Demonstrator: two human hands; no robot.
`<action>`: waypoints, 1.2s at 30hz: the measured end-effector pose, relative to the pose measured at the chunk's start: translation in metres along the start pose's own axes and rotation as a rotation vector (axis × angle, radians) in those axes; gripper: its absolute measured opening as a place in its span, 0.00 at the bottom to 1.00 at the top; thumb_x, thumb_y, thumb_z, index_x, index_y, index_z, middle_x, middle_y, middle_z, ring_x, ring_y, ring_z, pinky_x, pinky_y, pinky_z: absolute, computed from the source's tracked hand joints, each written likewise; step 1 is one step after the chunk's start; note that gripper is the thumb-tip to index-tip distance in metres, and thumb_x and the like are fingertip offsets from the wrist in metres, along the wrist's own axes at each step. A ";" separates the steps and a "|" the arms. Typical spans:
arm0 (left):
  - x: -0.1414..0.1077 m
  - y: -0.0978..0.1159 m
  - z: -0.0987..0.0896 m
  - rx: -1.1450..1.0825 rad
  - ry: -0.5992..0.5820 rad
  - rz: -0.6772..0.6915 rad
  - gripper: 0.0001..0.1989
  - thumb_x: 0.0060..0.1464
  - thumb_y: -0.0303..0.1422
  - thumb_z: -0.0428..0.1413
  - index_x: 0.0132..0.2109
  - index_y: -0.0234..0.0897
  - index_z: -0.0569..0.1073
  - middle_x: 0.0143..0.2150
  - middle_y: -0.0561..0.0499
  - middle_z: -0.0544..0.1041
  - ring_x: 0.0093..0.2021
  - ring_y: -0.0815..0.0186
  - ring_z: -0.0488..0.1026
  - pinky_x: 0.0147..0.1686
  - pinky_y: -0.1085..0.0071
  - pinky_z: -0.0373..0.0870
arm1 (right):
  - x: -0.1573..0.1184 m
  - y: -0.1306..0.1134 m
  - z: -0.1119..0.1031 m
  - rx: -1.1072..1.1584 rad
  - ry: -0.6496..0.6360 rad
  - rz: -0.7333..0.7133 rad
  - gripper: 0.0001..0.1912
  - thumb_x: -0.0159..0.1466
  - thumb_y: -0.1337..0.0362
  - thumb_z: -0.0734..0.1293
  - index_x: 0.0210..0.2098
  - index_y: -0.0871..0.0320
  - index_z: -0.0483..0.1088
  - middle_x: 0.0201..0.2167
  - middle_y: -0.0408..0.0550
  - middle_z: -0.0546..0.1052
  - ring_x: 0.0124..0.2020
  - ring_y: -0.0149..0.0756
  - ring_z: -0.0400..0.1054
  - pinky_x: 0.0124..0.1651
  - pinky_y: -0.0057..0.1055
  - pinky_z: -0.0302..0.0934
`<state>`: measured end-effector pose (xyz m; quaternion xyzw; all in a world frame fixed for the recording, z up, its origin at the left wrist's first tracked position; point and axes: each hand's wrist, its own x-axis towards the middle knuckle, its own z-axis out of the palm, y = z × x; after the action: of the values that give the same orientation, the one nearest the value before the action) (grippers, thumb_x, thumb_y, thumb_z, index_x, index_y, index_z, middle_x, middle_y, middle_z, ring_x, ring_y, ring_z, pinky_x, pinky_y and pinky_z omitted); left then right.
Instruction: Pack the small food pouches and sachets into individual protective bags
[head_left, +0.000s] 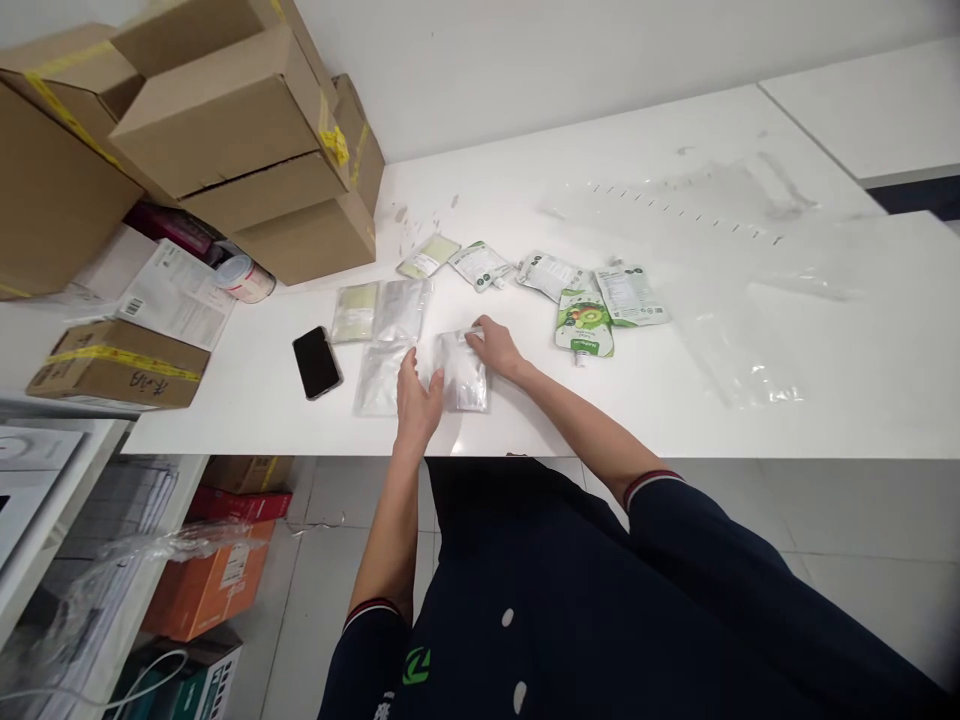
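Observation:
My right hand has its fingers closed at the top edge of a silvery clear packet lying on the white table. My left hand stands between that packet and another silvery packet, its thumb and fingers apart. Just behind lie a third silvery packet and a yellowish-green packet. Farther back is a small greenish packet beside a white-and-green pouch. Right of them are another pouch, a fruit-printed green pouch and a pouch with printed text.
A black phone lies left of the packets. Cardboard boxes are stacked at the back left, with a round can beside them. Clear plastic sheeting spreads over the right part of the white table.

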<state>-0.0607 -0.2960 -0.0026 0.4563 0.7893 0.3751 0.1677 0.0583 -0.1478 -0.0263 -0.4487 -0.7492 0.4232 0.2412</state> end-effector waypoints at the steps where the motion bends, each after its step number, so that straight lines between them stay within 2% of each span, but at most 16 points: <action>1: -0.002 0.001 0.003 0.094 0.004 0.061 0.29 0.62 0.45 0.50 0.65 0.36 0.57 0.65 0.34 0.62 0.66 0.53 0.60 0.62 0.54 0.60 | 0.012 -0.001 0.007 -0.047 0.008 0.018 0.12 0.65 0.60 0.61 0.47 0.58 0.66 0.39 0.53 0.76 0.42 0.45 0.68 0.46 0.40 0.62; 3: -0.005 0.004 0.013 0.235 -0.045 0.158 0.30 0.63 0.46 0.48 0.65 0.34 0.59 0.70 0.34 0.56 0.71 0.50 0.49 0.66 0.51 0.51 | 0.031 -0.009 0.016 -0.152 -0.004 0.035 0.15 0.67 0.60 0.61 0.51 0.59 0.63 0.41 0.56 0.75 0.44 0.48 0.69 0.48 0.43 0.62; 6: -0.002 0.004 0.030 0.381 -0.149 0.189 0.30 0.64 0.46 0.46 0.68 0.38 0.57 0.72 0.38 0.52 0.72 0.48 0.46 0.67 0.47 0.47 | 0.044 -0.028 0.020 -0.308 -0.046 0.050 0.18 0.68 0.57 0.60 0.53 0.61 0.63 0.47 0.61 0.72 0.48 0.51 0.67 0.49 0.47 0.62; 9: 0.007 -0.003 0.040 0.509 -0.155 0.197 0.27 0.66 0.42 0.41 0.69 0.40 0.58 0.72 0.42 0.53 0.72 0.49 0.46 0.67 0.47 0.45 | 0.027 -0.041 0.005 -0.322 -0.034 -0.005 0.22 0.69 0.53 0.60 0.55 0.62 0.64 0.55 0.64 0.66 0.54 0.54 0.63 0.51 0.47 0.61; 11: 0.013 -0.009 0.041 0.544 -0.149 0.218 0.26 0.66 0.40 0.40 0.69 0.41 0.58 0.72 0.44 0.54 0.72 0.50 0.47 0.67 0.48 0.45 | -0.001 -0.035 -0.019 -0.218 -0.029 -0.132 0.23 0.69 0.52 0.59 0.57 0.59 0.64 0.55 0.60 0.66 0.53 0.49 0.65 0.52 0.44 0.62; 13: 0.017 -0.013 0.038 0.546 -0.155 0.243 0.26 0.66 0.40 0.39 0.68 0.42 0.59 0.72 0.44 0.55 0.72 0.51 0.48 0.67 0.48 0.47 | -0.037 -0.015 -0.055 -0.124 -0.004 -0.264 0.20 0.69 0.53 0.60 0.54 0.56 0.68 0.52 0.55 0.69 0.48 0.43 0.68 0.52 0.40 0.63; 15: 0.017 -0.015 0.035 0.536 -0.150 0.263 0.26 0.66 0.40 0.39 0.68 0.41 0.59 0.71 0.42 0.56 0.72 0.50 0.49 0.67 0.46 0.47 | -0.075 0.019 -0.101 -0.182 0.142 -0.233 0.15 0.68 0.55 0.61 0.48 0.56 0.72 0.49 0.53 0.72 0.49 0.43 0.68 0.53 0.40 0.62; 17: 0.016 -0.015 0.034 0.523 -0.124 0.287 0.26 0.66 0.41 0.40 0.67 0.39 0.60 0.71 0.40 0.57 0.72 0.48 0.48 0.66 0.44 0.47 | -0.109 0.059 -0.148 -0.369 0.384 -0.028 0.15 0.68 0.56 0.60 0.46 0.58 0.72 0.48 0.57 0.72 0.52 0.48 0.65 0.54 0.46 0.60; 19: 0.013 -0.010 0.035 0.509 -0.076 0.324 0.26 0.66 0.41 0.41 0.66 0.38 0.63 0.70 0.38 0.57 0.72 0.47 0.47 0.66 0.42 0.44 | -0.135 0.096 -0.186 -0.606 0.543 0.266 0.23 0.65 0.53 0.63 0.53 0.62 0.69 0.56 0.65 0.67 0.57 0.56 0.60 0.55 0.53 0.57; 21: 0.007 -0.002 0.039 0.480 -0.031 0.370 0.25 0.66 0.41 0.43 0.64 0.38 0.66 0.70 0.39 0.58 0.72 0.48 0.46 0.67 0.44 0.41 | -0.150 0.124 -0.212 -0.733 0.523 0.438 0.30 0.64 0.52 0.64 0.60 0.63 0.63 0.62 0.70 0.61 0.62 0.59 0.56 0.55 0.55 0.56; 24: -0.004 0.012 0.044 0.392 -0.010 0.419 0.22 0.66 0.41 0.44 0.61 0.39 0.69 0.68 0.40 0.61 0.73 0.52 0.46 0.69 0.47 0.40 | -0.157 0.141 -0.235 -0.762 0.381 0.508 0.23 0.68 0.58 0.57 0.58 0.63 0.66 0.58 0.70 0.67 0.59 0.54 0.62 0.54 0.50 0.59; 27: -0.016 0.019 0.046 0.309 -0.009 0.437 0.20 0.66 0.40 0.45 0.58 0.40 0.71 0.66 0.41 0.65 0.72 0.54 0.48 0.69 0.49 0.40 | -0.162 0.133 -0.257 -0.700 0.321 0.582 0.21 0.70 0.60 0.52 0.42 0.61 0.74 0.43 0.66 0.77 0.47 0.52 0.71 0.49 0.47 0.62; 29: -0.024 0.020 0.045 0.265 0.001 0.436 0.19 0.66 0.39 0.46 0.56 0.40 0.73 0.63 0.41 0.69 0.72 0.55 0.51 0.69 0.50 0.42 | -0.172 0.118 -0.271 -0.590 0.430 0.582 0.18 0.69 0.58 0.55 0.35 0.56 0.74 0.36 0.62 0.78 0.42 0.51 0.72 0.46 0.47 0.63; 31: -0.030 0.021 0.045 0.187 0.015 0.436 0.18 0.65 0.39 0.46 0.53 0.39 0.75 0.59 0.42 0.72 0.70 0.55 0.56 0.69 0.51 0.47 | -0.185 0.097 -0.279 -0.383 0.631 0.458 0.13 0.67 0.58 0.59 0.35 0.52 0.74 0.36 0.56 0.79 0.40 0.49 0.73 0.45 0.47 0.64; 33: -0.036 0.027 0.047 0.045 0.015 0.427 0.18 0.65 0.40 0.46 0.50 0.38 0.76 0.55 0.41 0.75 0.66 0.56 0.62 0.67 0.53 0.54 | -0.197 0.073 -0.276 -0.136 0.812 0.265 0.09 0.65 0.57 0.62 0.36 0.49 0.74 0.34 0.51 0.78 0.36 0.47 0.74 0.43 0.47 0.66; 36: -0.045 0.046 0.053 -0.258 -0.120 0.313 0.18 0.64 0.43 0.49 0.51 0.38 0.76 0.53 0.42 0.77 0.59 0.59 0.70 0.62 0.57 0.63 | -0.199 0.039 -0.256 0.127 0.984 -0.016 0.05 0.63 0.56 0.67 0.34 0.48 0.73 0.27 0.45 0.73 0.29 0.43 0.72 0.37 0.46 0.67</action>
<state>0.0228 -0.2963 -0.0068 0.5694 0.6428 0.4669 0.2111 0.3621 -0.2065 0.0787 -0.5741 -0.5225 0.2043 0.5965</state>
